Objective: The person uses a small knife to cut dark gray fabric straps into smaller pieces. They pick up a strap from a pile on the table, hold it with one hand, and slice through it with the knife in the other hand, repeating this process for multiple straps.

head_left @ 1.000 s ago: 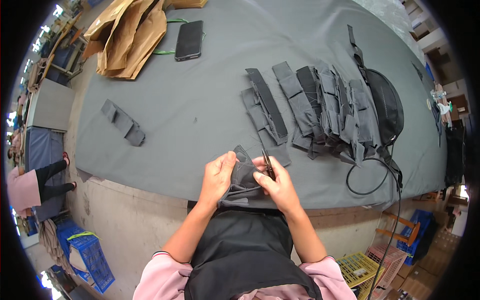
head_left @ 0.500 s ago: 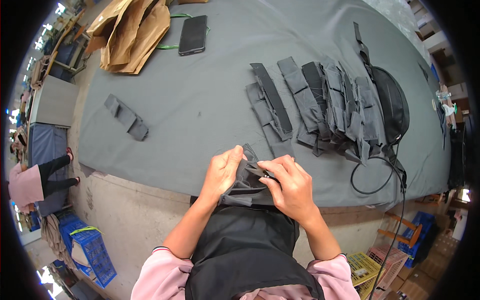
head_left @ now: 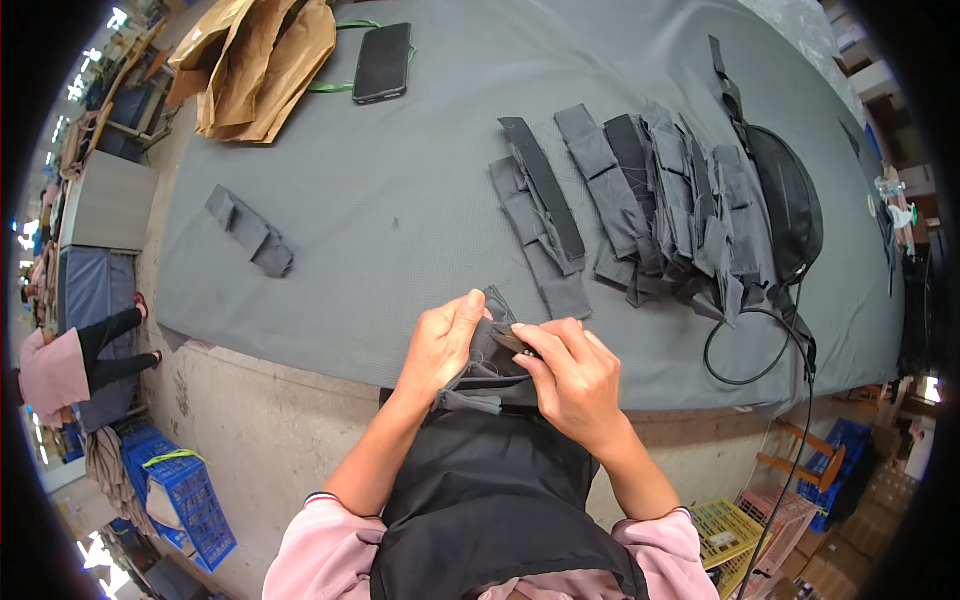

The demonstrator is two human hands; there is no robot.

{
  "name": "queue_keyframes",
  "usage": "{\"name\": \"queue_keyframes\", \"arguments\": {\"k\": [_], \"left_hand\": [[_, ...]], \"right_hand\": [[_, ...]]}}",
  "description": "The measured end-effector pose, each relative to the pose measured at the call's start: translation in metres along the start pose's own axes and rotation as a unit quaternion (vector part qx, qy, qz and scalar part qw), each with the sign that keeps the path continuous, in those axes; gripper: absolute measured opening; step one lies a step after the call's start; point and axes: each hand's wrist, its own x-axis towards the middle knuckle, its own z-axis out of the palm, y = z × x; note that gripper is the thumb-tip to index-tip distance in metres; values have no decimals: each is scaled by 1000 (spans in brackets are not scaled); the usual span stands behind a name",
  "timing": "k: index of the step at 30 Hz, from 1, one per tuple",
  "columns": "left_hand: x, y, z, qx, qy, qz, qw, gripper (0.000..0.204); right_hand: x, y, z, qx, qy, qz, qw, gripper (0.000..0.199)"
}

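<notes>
My left hand (head_left: 442, 343) and my right hand (head_left: 575, 378) both grip a small folded dark grey fabric piece (head_left: 487, 368) at the near edge of the grey cloth-covered table (head_left: 400, 220). The left fingers pinch its left side. The right fingers press a small dark tool against its top edge; the tool is mostly hidden. Beyond my hands lies a row of several dark grey fabric strips (head_left: 620, 200), overlapping one another.
A black pouch with a strap (head_left: 785, 195) and a black cable loop (head_left: 750, 350) lie at the right. One folded grey piece (head_left: 250, 232) sits alone at the left. A black phone (head_left: 382, 62) and brown paper bags (head_left: 255, 65) are at the far side. A person (head_left: 70, 360) stands far left.
My hands stayed at the table's near edge with the fabric piece. The right fingers shifted over its top edge and the piece was turned slightly.
</notes>
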Motion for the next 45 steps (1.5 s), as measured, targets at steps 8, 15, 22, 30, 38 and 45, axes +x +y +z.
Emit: {"name": "queue_keyframes", "arguments": {"k": [8, 15, 22, 30, 38, 45], "left_hand": [[1, 0, -7, -56, -65, -74, 994, 44], [2, 2, -18, -36, -139, -101, 984, 42], [0, 4, -20, -40, -199, -123, 971, 44], [-1, -1, -19, -59, -206, -107, 971, 42], [0, -4, -18, -51, -227, -127, 964, 44], [0, 7, -19, 4, -223, -117, 968, 38]], "right_hand": [[1, 5, 0, 85, -39, 79, 993, 26], [20, 7, -25, 55, -163, -32, 985, 23], [39, 10, -30, 18, -251, -164, 954, 22], [41, 5, -25, 45, -260, -198, 944, 18], [33, 13, -25, 75, -256, -140, 954, 15], [25, 14, -33, 68, -244, -79, 964, 21]]}}
